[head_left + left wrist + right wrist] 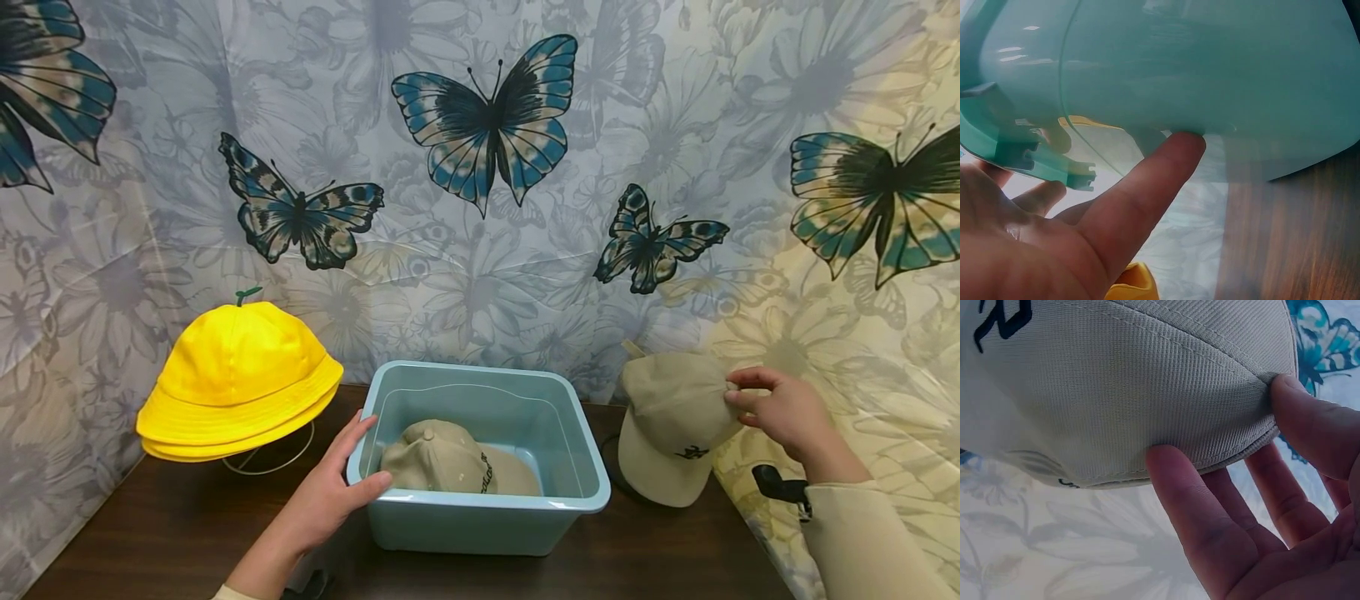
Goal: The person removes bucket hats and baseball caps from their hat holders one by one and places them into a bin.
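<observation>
A light blue plastic tub stands on the dark wooden table, and a beige baseball cap with dark lettering lies inside it. My left hand rests at the tub's left front corner, thumb along the front rim and fingers spread by the left rim. In the left wrist view one straight finger touches the tub's wall. To the right of the tub, a second beige cap with a dark emblem hangs with its brim down. My right hand pinches this cap's crown at its right side.
Stacked yellow bucket hats with a green sprout on top sit on a wire stand at the left. Behind everything hangs a butterfly-patterned cloth. The dark wooden table ends along slanting side edges.
</observation>
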A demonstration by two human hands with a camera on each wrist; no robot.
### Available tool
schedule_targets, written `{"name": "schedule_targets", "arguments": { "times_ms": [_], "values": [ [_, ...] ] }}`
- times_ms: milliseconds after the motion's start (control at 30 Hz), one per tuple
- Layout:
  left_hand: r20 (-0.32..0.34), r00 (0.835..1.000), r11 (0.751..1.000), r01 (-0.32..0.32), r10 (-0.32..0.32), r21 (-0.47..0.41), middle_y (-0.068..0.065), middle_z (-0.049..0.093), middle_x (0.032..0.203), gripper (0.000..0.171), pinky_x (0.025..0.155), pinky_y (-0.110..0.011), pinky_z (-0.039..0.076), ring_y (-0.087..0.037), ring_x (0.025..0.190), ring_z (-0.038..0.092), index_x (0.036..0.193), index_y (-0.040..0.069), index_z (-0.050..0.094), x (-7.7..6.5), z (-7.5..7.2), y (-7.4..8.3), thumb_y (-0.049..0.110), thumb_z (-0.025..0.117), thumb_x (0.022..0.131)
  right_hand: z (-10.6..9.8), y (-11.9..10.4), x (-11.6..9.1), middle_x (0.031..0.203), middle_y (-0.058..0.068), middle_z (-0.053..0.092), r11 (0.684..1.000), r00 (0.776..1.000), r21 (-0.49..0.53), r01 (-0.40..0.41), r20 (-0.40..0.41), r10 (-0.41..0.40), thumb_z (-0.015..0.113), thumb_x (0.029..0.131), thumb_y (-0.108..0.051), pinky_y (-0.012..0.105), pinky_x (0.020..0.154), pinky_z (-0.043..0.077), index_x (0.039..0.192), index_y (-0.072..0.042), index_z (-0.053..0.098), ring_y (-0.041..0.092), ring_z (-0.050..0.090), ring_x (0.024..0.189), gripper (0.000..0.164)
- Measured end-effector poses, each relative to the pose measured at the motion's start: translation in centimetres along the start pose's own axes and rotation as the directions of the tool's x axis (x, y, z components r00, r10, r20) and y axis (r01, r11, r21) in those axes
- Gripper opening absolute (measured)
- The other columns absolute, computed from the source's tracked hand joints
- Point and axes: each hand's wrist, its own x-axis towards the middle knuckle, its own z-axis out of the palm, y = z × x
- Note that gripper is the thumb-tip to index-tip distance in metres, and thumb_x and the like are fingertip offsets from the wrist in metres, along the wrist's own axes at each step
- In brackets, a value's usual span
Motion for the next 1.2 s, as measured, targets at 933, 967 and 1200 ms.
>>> {"name": "schedule_targets", "arguments": {
  "times_ms": [933, 967, 1200],
  "values": [
    [0.0, 1.0, 1.0, -0.002, 0.002, -0.001, -0.009, 0.005, 0.166, 0.082, 0.103, -0.059, 0.039, -0.043, 0.143, 0.019, 0.157, 0.018, 0.029, 0.0, -0.1, -0.1, 0.037, 0.072, 0.09, -4.8, -4.1, -0.1, 0.127, 0.025, 0.048, 0.999, 0.999, -0.022, -0.022, -0.049, 0.021, 0.058, 0.102, -0.029, 0.024, 0.066, 0.056, 0.132, 0.005, 0.052, -0.003, 0.064, 0.08, 0.045],
    [0.001, 1.0, 1.0, 0.0, 0.0, 0.0, -0.009, 0.005, 0.166, 0.082, 0.103, -0.059, 0.039, -0.043, 0.143, 0.019, 0.157, 0.018, 0.029, 0.0, -0.2, -0.1, 0.038, 0.072, 0.09, -5.0, -4.3, -0.1, 0.127, 0.025, 0.047, 0.999, 0.998, -0.029, -0.027, -0.053, 0.026, 0.058, 0.102, -0.03, 0.024, 0.065, 0.056, 0.132, 0.004, 0.052, -0.002, 0.065, 0.08, 0.046],
    [0.003, 1.0, 1.0, 0.004, -0.004, 0.008, -0.008, 0.005, 0.166, 0.082, 0.102, -0.059, 0.039, -0.043, 0.142, 0.02, 0.157, 0.019, 0.029, 0.0, -0.1, 0.0, 0.038, 0.072, 0.09, -5.6, -5.8, 0.0, 0.131, 0.029, 0.051, 0.987, 0.99, -0.138, -0.076, -0.127, 0.058, 0.059, 0.101, -0.038, 0.04, 0.069, 0.057, 0.133, 0.002, 0.054, 0.001, 0.067, 0.076, 0.052]
  ]
}}
